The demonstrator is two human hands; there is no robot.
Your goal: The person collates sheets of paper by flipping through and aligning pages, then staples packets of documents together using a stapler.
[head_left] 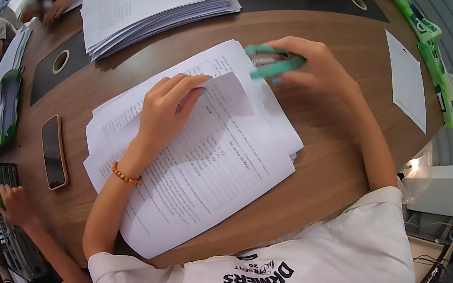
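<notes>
A stack of printed sheets (195, 170) lies at an angle on the table in front of me. My left hand (169, 106) rests over its upper part, thumb and fingers pinching the edge of a sheet of paper (225, 97) that is lifted and folded back. To the right of the stack, my right hand (321, 62) is closed round a teal stapler (280, 65). Its jaws are apart and point left toward the papers, with nothing visible between them. The stapler and right hand are slightly blurred.
A thick paper pile (156, 6) stands at the back. A phone (53, 152) lies on the left of the wooden table (337, 159). At right are a loose white sheet (407, 84) and green packages (434, 64). Another person's hand (15, 204) is at far left.
</notes>
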